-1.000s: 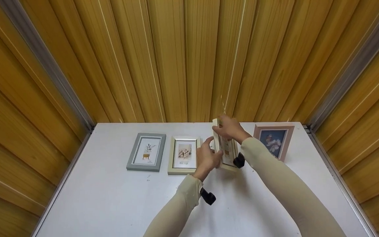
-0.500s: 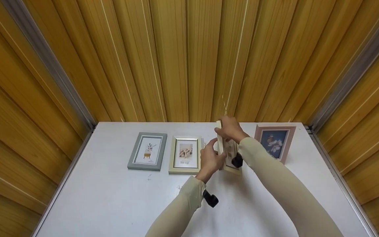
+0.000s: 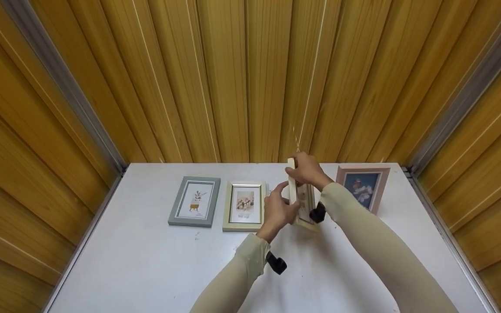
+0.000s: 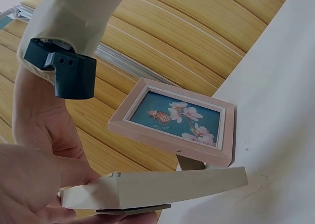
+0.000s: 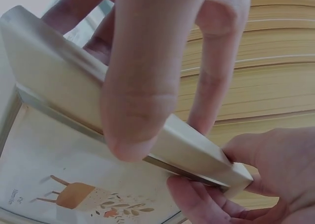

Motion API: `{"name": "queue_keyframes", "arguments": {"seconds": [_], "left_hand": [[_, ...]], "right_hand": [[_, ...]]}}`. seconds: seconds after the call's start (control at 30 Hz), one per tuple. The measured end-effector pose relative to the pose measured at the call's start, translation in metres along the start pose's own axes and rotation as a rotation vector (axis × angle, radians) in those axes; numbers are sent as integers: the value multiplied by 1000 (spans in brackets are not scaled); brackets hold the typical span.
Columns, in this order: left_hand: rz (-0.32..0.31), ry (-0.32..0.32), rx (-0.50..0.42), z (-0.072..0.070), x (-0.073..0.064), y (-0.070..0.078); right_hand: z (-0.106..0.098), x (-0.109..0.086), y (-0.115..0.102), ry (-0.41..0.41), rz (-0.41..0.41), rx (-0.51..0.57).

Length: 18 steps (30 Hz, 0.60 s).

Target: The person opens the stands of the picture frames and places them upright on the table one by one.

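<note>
A cream picture frame (image 3: 292,180) with a potted-plant print stands up on the white tabletop, turned nearly edge-on in the head view. My right hand (image 3: 308,168) grips its upper end, thumb in front. Lower down, my left hand (image 3: 278,211) holds the frame's left side between thumb and fingers. In the right wrist view the left thumb (image 5: 140,86) lies over the side edge, while the right hand (image 5: 283,170) pinches the top corner. The left wrist view shows the frame's cream edge (image 4: 167,188) with a dark flat piece (image 4: 138,210) along its back.
Left of the hands stand a grey-green frame (image 3: 174,213) and a cream frame with a flower print (image 3: 226,206). A pink frame (image 3: 379,191) with a blossom picture stands to the right, partly behind the right sleeve. Yellow wood-panel walls (image 3: 268,87) border the white table (image 3: 146,261).
The held frame has shifted slightly right and turned more edge-on, both hands moving with it. The other frames keep their places.
</note>
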<state>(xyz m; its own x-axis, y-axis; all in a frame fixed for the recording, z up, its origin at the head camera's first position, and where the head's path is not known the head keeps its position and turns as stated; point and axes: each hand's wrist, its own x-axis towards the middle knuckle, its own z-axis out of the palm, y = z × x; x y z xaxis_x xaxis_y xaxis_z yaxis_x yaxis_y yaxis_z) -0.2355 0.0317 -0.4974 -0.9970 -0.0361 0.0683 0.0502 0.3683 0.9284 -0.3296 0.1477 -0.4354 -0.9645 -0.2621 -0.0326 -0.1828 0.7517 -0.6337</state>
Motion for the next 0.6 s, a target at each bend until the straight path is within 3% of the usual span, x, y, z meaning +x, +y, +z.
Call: {"name": "queue_keyframes", "arguments": {"seconds": [0.2, 0.37, 0.6], "left_hand": [[15, -22, -16, -5, -1, 5], [46, -69, -89, -10, -4, 6], [43, -143, -208, -18, -9, 3]], "right_hand": [[-6, -2, 2, -17, -31, 103], [-11, -4, 6, -16, -33, 180], [-18, -8, 15, -32, -57, 354]]}}
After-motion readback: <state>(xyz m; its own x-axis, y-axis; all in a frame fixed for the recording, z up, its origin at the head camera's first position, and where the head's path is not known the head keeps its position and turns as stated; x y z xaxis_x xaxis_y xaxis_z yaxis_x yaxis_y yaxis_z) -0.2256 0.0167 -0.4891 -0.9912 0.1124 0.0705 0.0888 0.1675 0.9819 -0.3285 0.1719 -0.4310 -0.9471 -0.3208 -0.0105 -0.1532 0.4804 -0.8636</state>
